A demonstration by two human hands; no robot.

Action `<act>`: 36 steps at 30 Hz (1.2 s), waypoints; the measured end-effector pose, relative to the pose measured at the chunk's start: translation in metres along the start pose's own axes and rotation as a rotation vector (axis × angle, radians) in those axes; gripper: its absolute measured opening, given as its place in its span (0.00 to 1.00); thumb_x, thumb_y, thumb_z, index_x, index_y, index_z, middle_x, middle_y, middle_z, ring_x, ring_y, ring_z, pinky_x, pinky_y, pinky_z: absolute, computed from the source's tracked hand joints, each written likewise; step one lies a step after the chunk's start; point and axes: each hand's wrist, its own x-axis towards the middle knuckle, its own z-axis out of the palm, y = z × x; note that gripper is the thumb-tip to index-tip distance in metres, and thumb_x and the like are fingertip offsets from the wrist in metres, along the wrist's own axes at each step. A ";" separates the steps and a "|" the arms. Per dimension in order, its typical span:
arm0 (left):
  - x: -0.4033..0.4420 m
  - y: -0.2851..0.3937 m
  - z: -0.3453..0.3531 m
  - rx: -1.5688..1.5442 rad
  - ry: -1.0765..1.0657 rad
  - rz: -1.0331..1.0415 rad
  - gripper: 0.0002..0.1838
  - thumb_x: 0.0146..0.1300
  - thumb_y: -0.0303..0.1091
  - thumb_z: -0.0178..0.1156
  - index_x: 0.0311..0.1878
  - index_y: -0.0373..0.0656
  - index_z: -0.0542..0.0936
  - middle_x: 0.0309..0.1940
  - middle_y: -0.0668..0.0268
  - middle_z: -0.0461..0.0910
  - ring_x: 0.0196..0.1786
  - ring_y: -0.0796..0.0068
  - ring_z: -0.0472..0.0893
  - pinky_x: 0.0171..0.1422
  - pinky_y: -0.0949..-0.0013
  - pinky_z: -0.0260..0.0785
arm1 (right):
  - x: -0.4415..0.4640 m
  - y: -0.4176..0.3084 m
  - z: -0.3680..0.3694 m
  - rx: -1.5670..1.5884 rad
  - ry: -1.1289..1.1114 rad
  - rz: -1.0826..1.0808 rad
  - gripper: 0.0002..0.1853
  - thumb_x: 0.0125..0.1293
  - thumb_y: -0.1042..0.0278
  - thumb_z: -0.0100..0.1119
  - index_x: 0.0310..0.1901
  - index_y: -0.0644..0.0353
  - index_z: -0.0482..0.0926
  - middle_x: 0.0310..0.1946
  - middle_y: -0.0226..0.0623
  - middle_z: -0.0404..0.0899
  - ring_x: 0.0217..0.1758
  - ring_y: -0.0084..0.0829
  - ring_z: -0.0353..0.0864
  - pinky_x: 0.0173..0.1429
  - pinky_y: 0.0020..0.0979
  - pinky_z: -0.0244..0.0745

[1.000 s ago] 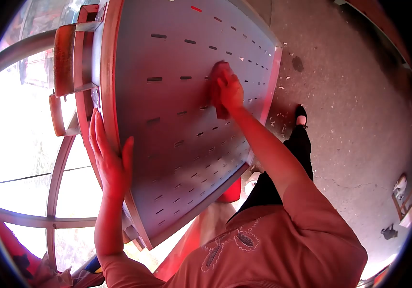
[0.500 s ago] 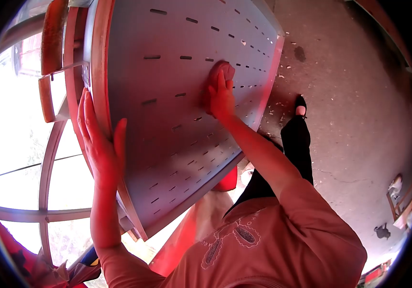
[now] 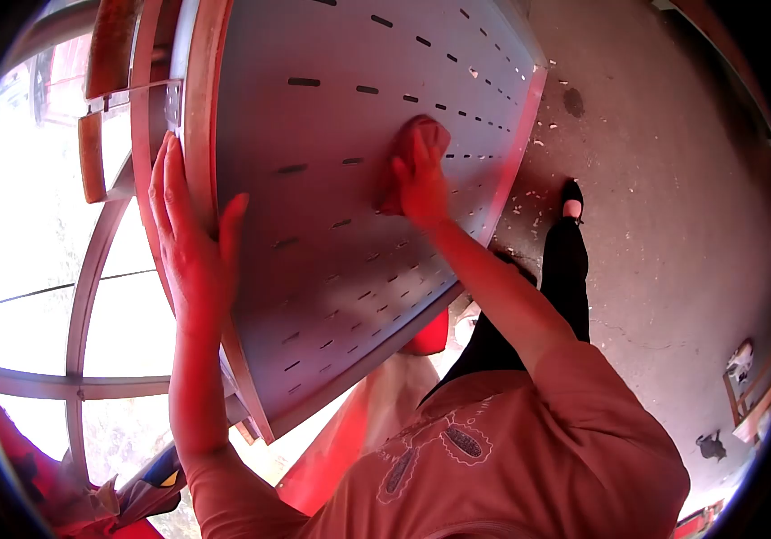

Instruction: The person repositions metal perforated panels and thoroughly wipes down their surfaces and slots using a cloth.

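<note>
A large grey slotted panel (image 3: 314, 126) with a reddish frame edge stands tilted in front of me. My right hand (image 3: 423, 187) presses a folded red cloth (image 3: 408, 144) against the panel's face, its fingers lying over the cloth. Part of the cloth is hidden beneath the hand. On the left, my left hand (image 3: 192, 247) rests with straight fingers and the thumb spread along the panel's side edge (image 3: 206, 117). Beside its fingertips sits a small metal bracket (image 3: 172, 103).
Bright window panes with a curved-looking frame (image 3: 89, 296) lie to the left. A concrete floor (image 3: 664, 216) with scattered pale bits spreads to the right. My foot in a black shoe (image 3: 572, 193) is by the panel. Crumpled dark red fabric (image 3: 89, 503) lies at lower left.
The panel sits slightly higher and farther right in view. My right hand and the cloth have slid a little toward me across its face. My left hand stays at the edge.
</note>
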 end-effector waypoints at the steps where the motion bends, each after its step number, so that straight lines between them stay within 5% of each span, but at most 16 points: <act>1: 0.001 0.003 -0.002 -0.011 -0.003 -0.006 0.40 0.62 0.34 0.66 0.75 0.42 0.58 0.72 0.53 0.62 0.74 0.48 0.62 0.72 0.49 0.61 | -0.020 -0.049 -0.007 0.089 -0.057 -0.111 0.32 0.68 0.66 0.58 0.72 0.54 0.61 0.50 0.53 0.71 0.51 0.59 0.77 0.50 0.46 0.76; 5: 0.001 -0.002 0.002 0.015 0.015 0.034 0.40 0.63 0.34 0.66 0.75 0.42 0.58 0.71 0.52 0.62 0.73 0.47 0.63 0.71 0.51 0.63 | -0.051 -0.104 -0.011 0.028 -0.367 -0.502 0.32 0.66 0.64 0.60 0.71 0.52 0.64 0.49 0.48 0.72 0.45 0.55 0.80 0.41 0.46 0.78; 7: 0.004 0.003 0.001 -0.036 0.003 0.002 0.38 0.64 0.31 0.64 0.75 0.43 0.58 0.72 0.53 0.61 0.74 0.48 0.61 0.74 0.51 0.58 | -0.026 -0.073 -0.010 -0.047 -0.170 -0.379 0.31 0.67 0.63 0.60 0.70 0.52 0.65 0.49 0.47 0.73 0.42 0.52 0.81 0.36 0.45 0.78; 9: 0.001 0.006 -0.001 -0.041 -0.007 -0.018 0.38 0.64 0.31 0.64 0.74 0.43 0.59 0.72 0.53 0.62 0.74 0.48 0.62 0.74 0.50 0.59 | 0.010 -0.031 -0.017 0.134 -0.182 0.074 0.32 0.67 0.61 0.60 0.71 0.54 0.62 0.50 0.50 0.74 0.42 0.56 0.80 0.36 0.47 0.77; 12: 0.005 0.009 -0.002 0.005 0.015 0.004 0.39 0.63 0.34 0.66 0.74 0.42 0.59 0.71 0.53 0.63 0.72 0.47 0.64 0.71 0.51 0.63 | 0.025 -0.031 -0.015 0.051 -0.137 0.214 0.35 0.67 0.58 0.60 0.72 0.56 0.60 0.51 0.53 0.74 0.45 0.58 0.79 0.40 0.47 0.77; 16: 0.003 0.005 -0.001 0.001 0.009 0.002 0.39 0.63 0.34 0.66 0.74 0.42 0.59 0.72 0.53 0.62 0.73 0.47 0.64 0.71 0.50 0.62 | -0.048 -0.114 -0.026 0.134 -0.224 -0.396 0.34 0.67 0.58 0.59 0.73 0.55 0.59 0.52 0.55 0.72 0.51 0.59 0.77 0.47 0.48 0.75; 18: 0.002 0.003 0.001 -0.020 -0.004 -0.004 0.39 0.63 0.34 0.66 0.74 0.42 0.59 0.73 0.54 0.61 0.74 0.47 0.62 0.73 0.48 0.59 | -0.052 -0.088 -0.020 -0.029 -0.324 -0.338 0.33 0.68 0.59 0.58 0.72 0.54 0.60 0.52 0.55 0.72 0.50 0.61 0.76 0.48 0.50 0.75; 21: 0.003 0.001 0.005 -0.038 0.001 0.015 0.39 0.63 0.33 0.65 0.75 0.42 0.58 0.73 0.54 0.61 0.75 0.47 0.61 0.74 0.47 0.57 | -0.022 -0.010 -0.014 -0.011 -0.324 0.174 0.30 0.69 0.60 0.56 0.71 0.51 0.61 0.57 0.58 0.70 0.50 0.62 0.77 0.51 0.53 0.74; 23: 0.002 0.002 0.006 -0.056 -0.020 -0.004 0.39 0.63 0.31 0.65 0.75 0.42 0.58 0.73 0.54 0.61 0.75 0.47 0.60 0.75 0.46 0.55 | 0.011 0.070 0.009 -0.105 -0.058 0.249 0.30 0.70 0.60 0.55 0.72 0.49 0.61 0.64 0.51 0.68 0.45 0.59 0.81 0.44 0.53 0.77; 26: 0.003 -0.002 0.005 -0.048 -0.004 0.014 0.39 0.63 0.29 0.64 0.75 0.42 0.57 0.73 0.53 0.61 0.75 0.47 0.60 0.75 0.46 0.54 | 0.052 0.067 -0.011 -0.063 -0.311 0.624 0.31 0.70 0.60 0.54 0.73 0.49 0.60 0.64 0.57 0.67 0.56 0.61 0.76 0.56 0.53 0.75; 30: 0.001 0.003 0.003 -0.067 -0.017 -0.011 0.39 0.64 0.29 0.63 0.76 0.43 0.56 0.73 0.52 0.60 0.75 0.47 0.60 0.75 0.47 0.54 | -0.039 0.002 -0.003 0.115 -0.128 0.078 0.33 0.68 0.62 0.57 0.73 0.52 0.60 0.58 0.58 0.71 0.53 0.62 0.77 0.54 0.53 0.74; 33: 0.003 0.006 0.003 -0.073 -0.040 -0.045 0.39 0.65 0.30 0.62 0.76 0.44 0.55 0.73 0.51 0.60 0.75 0.48 0.59 0.75 0.48 0.54 | -0.037 0.009 -0.012 0.061 -0.346 0.142 0.32 0.68 0.61 0.57 0.72 0.50 0.62 0.59 0.59 0.71 0.53 0.62 0.77 0.55 0.52 0.74; 35: 0.003 0.005 0.003 -0.067 -0.035 -0.017 0.39 0.65 0.30 0.62 0.76 0.44 0.56 0.73 0.51 0.60 0.75 0.48 0.60 0.75 0.48 0.55 | -0.017 0.055 -0.002 -0.015 -0.092 0.156 0.28 0.69 0.63 0.56 0.70 0.52 0.65 0.60 0.57 0.72 0.50 0.61 0.79 0.53 0.51 0.75; 36: 0.001 0.005 0.003 -0.067 -0.038 -0.030 0.39 0.65 0.29 0.62 0.76 0.44 0.56 0.73 0.51 0.60 0.75 0.48 0.60 0.75 0.48 0.55 | 0.013 0.079 -0.007 -0.020 -0.233 0.417 0.26 0.69 0.65 0.55 0.69 0.53 0.66 0.60 0.56 0.72 0.50 0.61 0.79 0.52 0.50 0.75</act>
